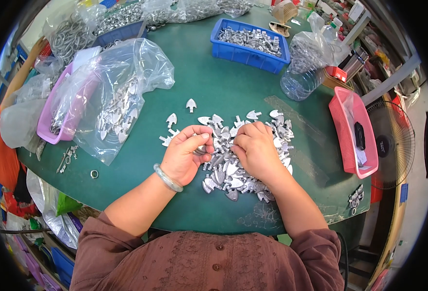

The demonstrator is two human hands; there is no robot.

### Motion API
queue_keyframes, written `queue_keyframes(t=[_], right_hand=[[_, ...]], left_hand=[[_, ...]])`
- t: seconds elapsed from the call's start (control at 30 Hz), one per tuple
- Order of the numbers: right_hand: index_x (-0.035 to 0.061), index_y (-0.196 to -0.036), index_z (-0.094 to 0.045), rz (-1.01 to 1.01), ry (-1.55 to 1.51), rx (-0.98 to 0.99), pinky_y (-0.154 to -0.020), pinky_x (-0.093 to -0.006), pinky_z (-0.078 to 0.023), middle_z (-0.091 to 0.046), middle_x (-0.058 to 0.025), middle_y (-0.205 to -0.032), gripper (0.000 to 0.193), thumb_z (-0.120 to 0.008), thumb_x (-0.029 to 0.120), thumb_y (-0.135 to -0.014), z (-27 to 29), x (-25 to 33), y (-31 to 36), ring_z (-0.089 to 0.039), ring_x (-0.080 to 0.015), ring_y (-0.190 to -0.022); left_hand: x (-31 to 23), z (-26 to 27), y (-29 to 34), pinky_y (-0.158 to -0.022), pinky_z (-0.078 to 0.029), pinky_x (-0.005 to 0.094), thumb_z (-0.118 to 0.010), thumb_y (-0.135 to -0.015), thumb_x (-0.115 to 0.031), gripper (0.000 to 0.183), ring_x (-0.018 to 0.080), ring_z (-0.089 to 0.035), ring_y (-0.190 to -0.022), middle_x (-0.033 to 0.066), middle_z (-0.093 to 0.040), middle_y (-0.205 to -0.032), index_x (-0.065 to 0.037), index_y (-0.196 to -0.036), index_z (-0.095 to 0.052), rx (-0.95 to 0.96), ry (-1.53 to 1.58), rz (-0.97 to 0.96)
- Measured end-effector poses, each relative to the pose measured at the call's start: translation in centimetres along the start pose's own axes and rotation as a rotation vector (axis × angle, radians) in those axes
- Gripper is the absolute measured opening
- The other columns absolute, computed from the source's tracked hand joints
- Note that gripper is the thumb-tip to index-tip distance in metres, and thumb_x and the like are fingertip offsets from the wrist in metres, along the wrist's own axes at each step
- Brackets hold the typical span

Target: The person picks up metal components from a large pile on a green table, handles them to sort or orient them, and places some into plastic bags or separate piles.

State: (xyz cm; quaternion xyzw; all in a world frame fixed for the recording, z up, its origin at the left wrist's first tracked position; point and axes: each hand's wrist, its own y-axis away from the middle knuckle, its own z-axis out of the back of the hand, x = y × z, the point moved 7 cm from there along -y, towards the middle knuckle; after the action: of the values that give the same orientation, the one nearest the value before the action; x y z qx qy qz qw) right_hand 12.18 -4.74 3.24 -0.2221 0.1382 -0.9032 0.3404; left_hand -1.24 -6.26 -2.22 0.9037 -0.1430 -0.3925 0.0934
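Note:
Silvery arrowhead-shaped metal pieces (231, 169) lie in a loose pile on the green table in front of me. At the pile's left side is my left hand (187, 151), a bangle on its wrist. Its thumb and fingers are curled together round a small grey metal part, mostly hidden by them. My right hand (255, 149) is over the middle of the pile, palm down, with its fingertips pinched together; what they grip is hidden. A few single pieces, one of them a stray arrowhead (190, 105), lie apart beyond my left hand.
A clear bag (146, 68) with more pieces lies over a purple basket (49, 116) at left. Beyond the pile is a blue bin (250, 59) of metal parts. At right stand a clear plastic tub (296, 87), a pink basket (340, 133) and a fan (393, 145).

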Motion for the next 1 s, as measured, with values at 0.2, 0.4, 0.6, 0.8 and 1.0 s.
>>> queue_keyframes(t=[0.2,0.4,0.6,0.8,1.0], right_hand=[[0.0055,-0.073,-0.057,-0.043,-0.218,-0.09,-0.075,-0.0369,-0.034,-0.054,-0.0057,-0.081,0.009,-0.061,0.003,-0.065,1.1,-0.9,0.2,-0.048,-0.0254,-0.082],[0.0012,-0.079,-0.056,-0.229,-0.664,-0.058,-0.062,-0.0261,-0.04,-0.054,-0.0051,-0.074,0.005,-0.058,-0.001,-0.074,1.6,-2.0,0.6,-0.051,-0.0154,-0.071],[0.0002,-0.086,-0.058,-0.276,-0.952,0.036,-0.07,-0.0228,-0.043,-0.059,-0.004,-0.082,0.01,-0.056,-0.003,-0.077,0.9,-1.1,1.1,-0.055,-0.0108,-0.077],[0.0002,-0.087,-0.059,-0.236,-0.965,0.027,-0.071,-0.0239,-0.044,-0.059,-0.005,-0.083,0.012,-0.055,-0.004,-0.076,0.6,-1.4,1.0,-0.056,-0.0125,-0.079],[0.0013,-0.088,-0.06,-0.204,-0.948,0.013,-0.071,-0.0243,-0.044,-0.059,-0.0052,-0.083,0.014,-0.055,-0.004,-0.076,0.6,-1.4,0.9,-0.056,-0.0136,-0.08]], left_hand=[[0.1,0.0,0.0,-0.054,-0.039,0.0228,-0.053,-0.081,-0.01,0.008,0.0114,-0.05,-0.065,0.0022,-0.053,-0.075,-0.006,-0.089,-0.055,-0.057,-0.083,0.015],[0.7,-0.2,0.3,-0.051,-0.039,0.0215,-0.052,-0.084,-0.015,0.013,0.0108,-0.05,-0.062,0.0039,-0.055,-0.076,-0.005,-0.091,-0.056,-0.028,-0.166,0.09],[1.7,-2.0,1.2,-0.051,-0.045,0.0244,-0.046,-0.087,-0.015,0.02,0.0145,-0.056,-0.065,0.0095,-0.058,-0.083,-0.001,-0.099,-0.054,0.173,-0.095,0.216],[1.5,-2.0,1.1,-0.055,-0.049,0.0258,-0.046,-0.087,-0.014,0.019,0.0163,-0.059,-0.069,0.0104,-0.059,-0.085,-0.002,-0.099,-0.054,0.177,-0.082,0.204],[1.6,-2.1,1.2,-0.057,-0.05,0.0259,-0.049,-0.086,-0.013,0.016,0.0159,-0.06,-0.071,0.0073,-0.058,-0.086,-0.004,-0.097,-0.054,0.155,-0.123,0.202]])
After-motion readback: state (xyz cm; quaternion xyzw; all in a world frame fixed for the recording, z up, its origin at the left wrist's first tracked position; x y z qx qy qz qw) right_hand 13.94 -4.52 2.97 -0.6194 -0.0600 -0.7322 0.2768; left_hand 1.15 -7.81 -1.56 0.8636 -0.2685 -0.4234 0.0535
